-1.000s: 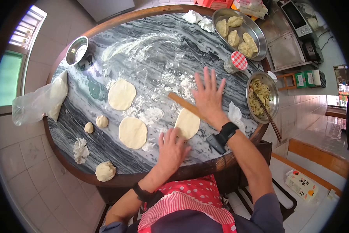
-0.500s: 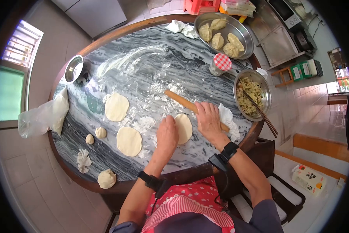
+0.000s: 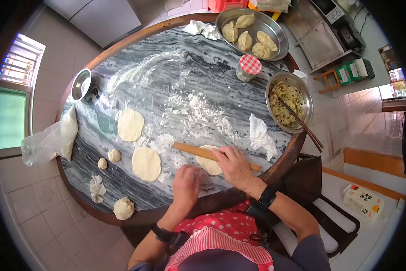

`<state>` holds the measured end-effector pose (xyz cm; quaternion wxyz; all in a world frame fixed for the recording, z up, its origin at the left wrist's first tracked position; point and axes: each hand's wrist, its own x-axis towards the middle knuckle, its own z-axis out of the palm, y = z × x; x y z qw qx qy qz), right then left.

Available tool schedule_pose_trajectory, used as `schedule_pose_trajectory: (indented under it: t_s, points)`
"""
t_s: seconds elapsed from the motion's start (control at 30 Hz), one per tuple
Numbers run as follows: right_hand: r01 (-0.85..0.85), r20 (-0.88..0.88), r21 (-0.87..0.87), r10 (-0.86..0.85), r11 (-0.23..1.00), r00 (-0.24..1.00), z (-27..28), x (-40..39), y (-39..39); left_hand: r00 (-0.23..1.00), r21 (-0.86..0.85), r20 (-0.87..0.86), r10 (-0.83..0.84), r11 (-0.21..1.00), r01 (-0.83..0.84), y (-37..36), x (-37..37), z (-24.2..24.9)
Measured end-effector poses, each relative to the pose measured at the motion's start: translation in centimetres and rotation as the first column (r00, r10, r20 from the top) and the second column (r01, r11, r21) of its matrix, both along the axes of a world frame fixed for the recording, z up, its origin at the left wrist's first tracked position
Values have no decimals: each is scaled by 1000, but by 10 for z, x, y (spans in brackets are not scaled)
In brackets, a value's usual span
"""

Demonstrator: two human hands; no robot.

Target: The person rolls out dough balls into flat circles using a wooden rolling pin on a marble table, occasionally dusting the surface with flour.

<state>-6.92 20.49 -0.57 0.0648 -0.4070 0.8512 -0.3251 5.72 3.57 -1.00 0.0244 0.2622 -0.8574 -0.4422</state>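
Watching remotely, I saw the right hand (image 3: 238,169) grip a brown wooden rolling pin (image 3: 193,150) across a flat cream dough round (image 3: 209,165), near right. The left hand (image 3: 186,183) curled just left, its hold unclear; lopsided pressure could have torn the dough.

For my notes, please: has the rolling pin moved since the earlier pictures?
Yes, the rolling pin has moved closer to the table's near wooden rim.
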Motion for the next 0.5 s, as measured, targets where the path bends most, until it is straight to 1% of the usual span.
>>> schedule_pose_trajectory:
  t_s: [0.03,0.07,0.1,0.17,0.2,0.23,0.27,0.3,0.33,0.37,0.43,0.47,0.5]
  points:
    - [-53,-19,53,54,997,998,-3,3,3,950,-198,-93,-297,941,275,-5,4,-3]
    - [-51,-17,55,52,997,998,-6,8,8,808,-404,-121,-577,772,491,-8,7,-6]
    - [-57,-3,66,58,996,998,-8,13,12,806,-401,-121,-580,771,494,-7,8,-5]
    - [-59,11,88,58,994,998,-9,21,16,688,-439,34,-725,607,662,-3,7,-3]
    - [-6,-30,56,8,998,1000,-7,24,12,665,-443,137,-735,554,704,-2,11,-8]
    - [43,-67,21,-41,999,997,-5,28,7,664,-437,133,-736,558,706,0,16,-12]
    - [43,-65,26,-42,999,997,-9,32,-2,657,-445,162,-736,540,714,1,19,-15]
    - [81,-85,37,-77,996,993,-16,33,-16,649,-455,192,-736,519,724,0,20,-15]
    - [118,-105,48,-113,992,988,-20,32,-27,646,-453,192,-738,518,726,0,21,-16]
    - [122,-105,51,-116,991,988,-22,26,-35,640,-460,211,-739,503,732,0,21,-16]
    - [61,-325,193,5,979,946,-27,5,-49,629,-458,231,-742,487,743,1,21,-16]
    - [59,-320,197,7,979,947,-28,-13,-54,632,-471,243,-736,480,740,2,20,-12]
    - [133,-325,247,-47,960,944,-27,-35,-58,635,-488,253,-730,471,735,3,17,-10]
